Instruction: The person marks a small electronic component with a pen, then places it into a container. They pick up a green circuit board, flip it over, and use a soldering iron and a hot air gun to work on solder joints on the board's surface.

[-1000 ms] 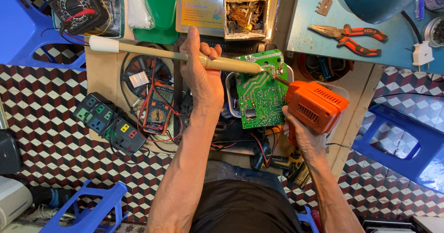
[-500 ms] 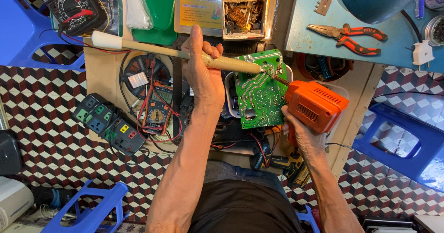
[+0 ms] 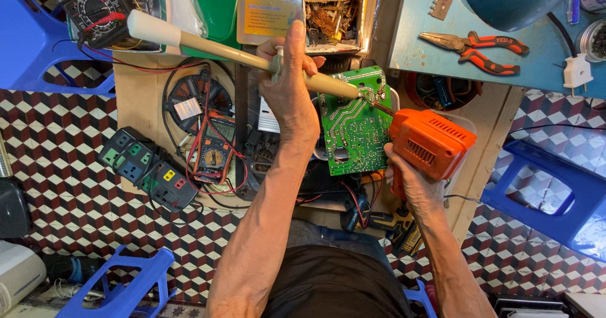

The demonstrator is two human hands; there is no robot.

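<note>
My left hand (image 3: 291, 94) grips a long cream desoldering pump (image 3: 208, 45), its tip resting on the upper right of a green circuit board (image 3: 353, 125). The board stands tilted on the workbench, solder side facing me. My right hand (image 3: 413, 182) holds an orange soldering gun (image 3: 432, 142) by its handle, and the gun's thin tip meets the board beside the pump's tip. Both tools touch the board at the same corner.
A digital multimeter (image 3: 214, 150) with red and black leads lies left of the board. A green power strip (image 3: 148, 169), an analogue meter (image 3: 95, 5), red-handled pliers (image 3: 480, 46), a box of parts (image 3: 334, 8) and blue plastic stools (image 3: 543, 192) surround the bench.
The pump's rear end has swung slightly upward and left in my left hand. The soldering gun and board stay where they were.
</note>
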